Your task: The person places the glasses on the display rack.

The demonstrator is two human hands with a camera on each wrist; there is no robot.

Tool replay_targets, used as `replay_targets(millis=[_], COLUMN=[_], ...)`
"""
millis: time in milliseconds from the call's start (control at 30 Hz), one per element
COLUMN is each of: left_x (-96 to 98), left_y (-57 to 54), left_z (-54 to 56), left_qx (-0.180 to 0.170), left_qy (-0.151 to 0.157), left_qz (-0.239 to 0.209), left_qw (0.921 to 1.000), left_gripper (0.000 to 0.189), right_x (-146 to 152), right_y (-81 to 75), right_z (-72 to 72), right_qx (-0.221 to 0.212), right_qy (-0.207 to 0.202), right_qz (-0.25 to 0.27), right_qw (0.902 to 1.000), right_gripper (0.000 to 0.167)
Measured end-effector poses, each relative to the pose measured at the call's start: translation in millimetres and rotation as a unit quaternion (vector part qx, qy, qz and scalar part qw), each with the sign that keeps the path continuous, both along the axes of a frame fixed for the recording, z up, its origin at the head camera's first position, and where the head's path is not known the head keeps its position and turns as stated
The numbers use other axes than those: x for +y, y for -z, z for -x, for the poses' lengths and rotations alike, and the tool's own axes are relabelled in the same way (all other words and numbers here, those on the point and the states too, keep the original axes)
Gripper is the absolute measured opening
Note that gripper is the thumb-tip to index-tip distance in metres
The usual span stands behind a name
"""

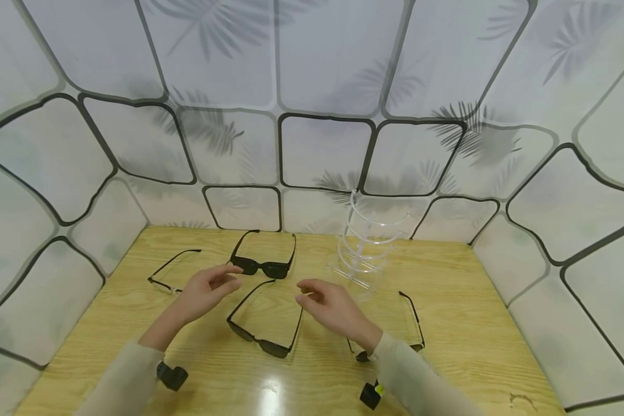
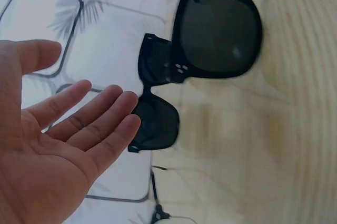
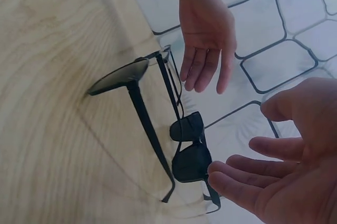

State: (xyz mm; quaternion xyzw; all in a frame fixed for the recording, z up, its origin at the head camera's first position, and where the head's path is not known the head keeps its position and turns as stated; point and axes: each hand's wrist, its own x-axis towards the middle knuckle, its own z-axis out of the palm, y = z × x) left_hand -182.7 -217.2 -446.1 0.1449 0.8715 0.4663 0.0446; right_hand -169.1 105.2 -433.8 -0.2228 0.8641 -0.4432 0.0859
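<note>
My left hand (image 1: pixel 207 292) hovers over the wooden table, its fingers relaxed and holding nothing. Black sunglasses (image 1: pixel 275 270) lie just beyond its fingertips, arms pointing to the back. Between the hands, a second pair of dark sunglasses (image 1: pixel 273 348) rests with lenses toward me; its nearer lens (image 2: pixel 218 29) looms large in the left wrist view. To the right, my right hand (image 1: pixel 335 306) is also raised with loose fingers around nothing. Thin-framed glasses (image 1: pixel 158 282) sit left of my left hand, partly hidden by it. Under my right forearm is another dark-lensed pair (image 1: pixel 417 347), partly covered.
A clear tiered glasses stand (image 1: pixel 361 248) rises at the back, right of centre, without glasses on its curved bars. Patterned fabric (image 1: pixel 325 150) encloses the table (image 1: pixel 463 312) at the back and sides. Small black cameras (image 1: pixel 173 377) hang from both wrists.
</note>
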Motion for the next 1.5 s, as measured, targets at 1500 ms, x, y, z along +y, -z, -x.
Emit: replay_targets(millis=[1500], left_x=[-3.6], left_y=[42.1], left_z=[-14.0], left_qx=[-0.044], left_qy=[0.076], left_qz=[-0.037], left_qw=[0.9955], left_gripper=[0.039], right_x=[-3.8], right_y=[62.7], right_z=[-41.6], right_qx=[-0.078], right_qy=[0.014], right_qz=[0.047], right_qw=[0.9958], right_gripper=[0.035])
